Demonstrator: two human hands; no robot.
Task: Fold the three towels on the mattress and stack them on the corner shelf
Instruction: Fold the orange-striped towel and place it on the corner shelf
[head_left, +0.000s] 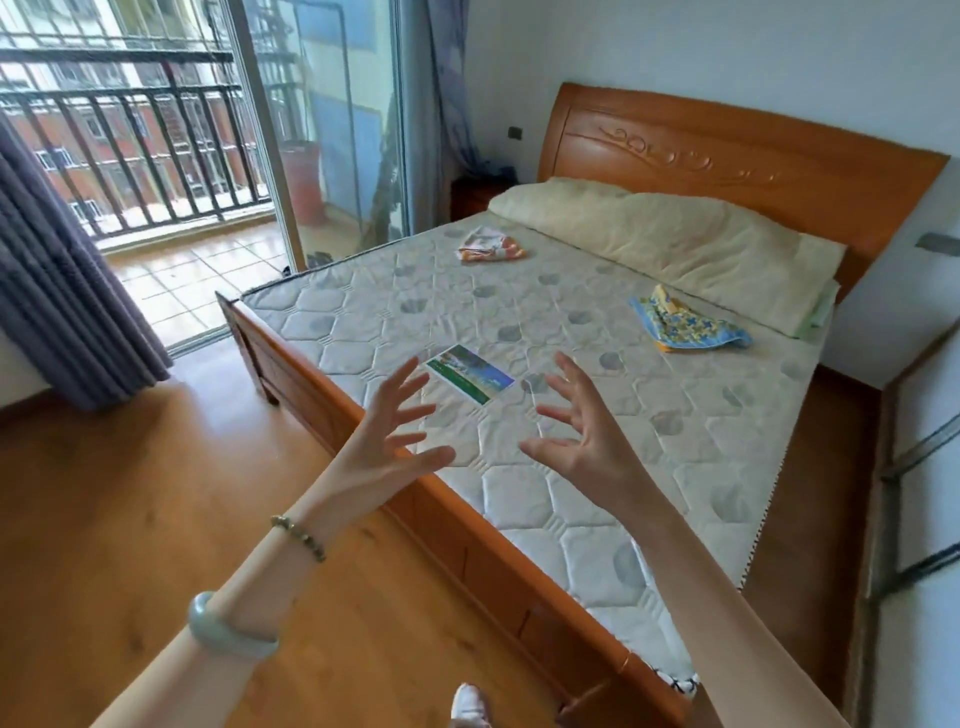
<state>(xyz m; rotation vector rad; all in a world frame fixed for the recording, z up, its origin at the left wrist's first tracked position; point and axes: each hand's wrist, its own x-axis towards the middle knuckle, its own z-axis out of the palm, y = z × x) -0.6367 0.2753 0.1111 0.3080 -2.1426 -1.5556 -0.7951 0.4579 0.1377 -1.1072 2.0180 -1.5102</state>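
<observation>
Quilted, pale grey mattress (571, 519) fills the middle of the view. Its near edge is bounded by a wooden bed rail (291, 364) running from ten o'clock down to five o'clock, with open wood floor (130, 493) on the near side. At twelve o'clock from the hands, a crumpled white-and-orange towel (488, 247) lies near the mattress's far left edge, its long axis roughly nine to three. At two o'clock, a blue-and-yellow flowered towel (691, 325) lies rumpled just in front of the long cream pillow (665, 239), long axis ten to four, well apart from the first. A scrap of white cloth with blue print (675, 682) shows at the mattress's near corner, about five o'clock; too little is visible to tell how it lies. Bare quilting lies between the towels, apart from a green printed label (470, 374). The left hand (384, 441) and right hand (587, 436) hover above the near edge, palms turned toward each other, fingers spread wide and holding nothing. The left arm wears a bead bracelet (298, 538) and a pale green bangle (228, 629).
</observation>
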